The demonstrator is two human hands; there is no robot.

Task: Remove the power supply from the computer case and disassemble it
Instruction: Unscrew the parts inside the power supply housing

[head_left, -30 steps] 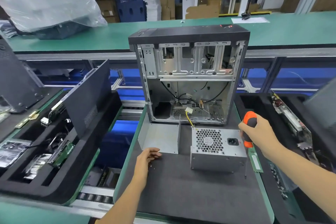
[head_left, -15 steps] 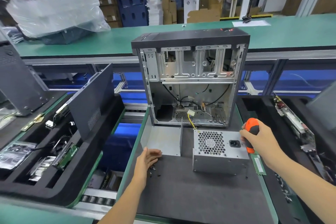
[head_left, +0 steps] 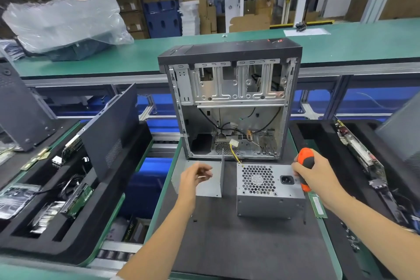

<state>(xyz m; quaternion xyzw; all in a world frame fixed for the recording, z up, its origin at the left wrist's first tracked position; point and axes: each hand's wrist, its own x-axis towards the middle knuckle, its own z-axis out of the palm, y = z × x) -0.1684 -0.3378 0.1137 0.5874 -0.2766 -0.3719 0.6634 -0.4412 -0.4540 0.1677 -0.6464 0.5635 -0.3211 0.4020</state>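
Note:
The grey power supply (head_left: 270, 191) stands on the black mat (head_left: 238, 241) in front of the open computer case (head_left: 229, 100), its fan grille and socket facing up. Yellow wires run from it into the case. My right hand (head_left: 316, 177) grips an orange-and-black screwdriver (head_left: 305, 161) at the supply's right edge, shaft pointing down beside the box. My left hand (head_left: 195, 177) hovers above the mat in front of a bent grey metal cover (head_left: 211, 186), fingers loosely curled; whether it pinches something small I cannot tell.
A few small screws (head_left: 194, 218) lie on the mat below my left hand. A green memory stick (head_left: 318, 207) lies at the mat's right edge. Black foam trays with removed parts flank the mat, left (head_left: 75, 191) and right (head_left: 363, 166). A case side panel (head_left: 109, 129) leans at left.
My left hand has lifted off the mat near the screws and risen toward the metal cover. The right hand with the screwdriver has kept its place at the supply's right edge.

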